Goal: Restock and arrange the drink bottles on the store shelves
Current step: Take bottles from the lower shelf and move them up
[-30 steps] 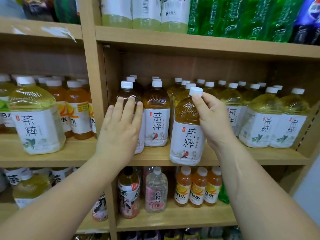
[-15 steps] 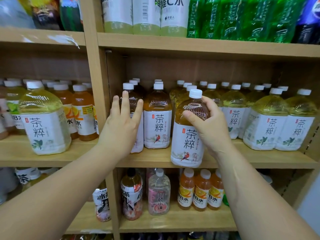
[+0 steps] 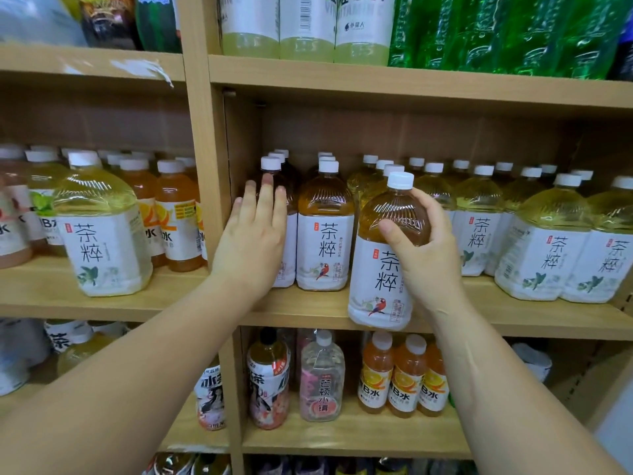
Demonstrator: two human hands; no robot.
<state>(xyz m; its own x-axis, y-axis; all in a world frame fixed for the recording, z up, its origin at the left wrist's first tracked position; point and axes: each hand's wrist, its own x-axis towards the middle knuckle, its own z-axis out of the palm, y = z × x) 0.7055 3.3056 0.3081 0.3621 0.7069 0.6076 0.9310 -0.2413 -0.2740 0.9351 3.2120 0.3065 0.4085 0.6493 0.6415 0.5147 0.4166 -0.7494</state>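
My right hand [image 3: 424, 248] grips the shoulder of a brown tea bottle [image 3: 383, 269] with a white cap and a white parrot label; its base sits at the front edge of the middle shelf [image 3: 513, 320]. My left hand [image 3: 255, 238] lies flat, fingers extended, against the leftmost brown tea bottle [image 3: 286, 197] beside the wooden upright [image 3: 209, 200]. Between both hands stands another brown tea bottle [image 3: 323, 231], upright. Rows of the same bottles run back behind them.
Pale yellow tea bottles [image 3: 548, 241] fill the shelf's right side. A big yellow tea bottle [image 3: 102, 231] and orange drinks [image 3: 174, 221] stand in the left bay. Green bottles [image 3: 496, 32] sit above; small orange bottles [image 3: 404, 375] and a pink bottle [image 3: 322, 378] below.
My right hand slid from the bottle's cap down to its shoulder and closed around it. The left hand stayed against the leftmost bottle. The camera moved closer.
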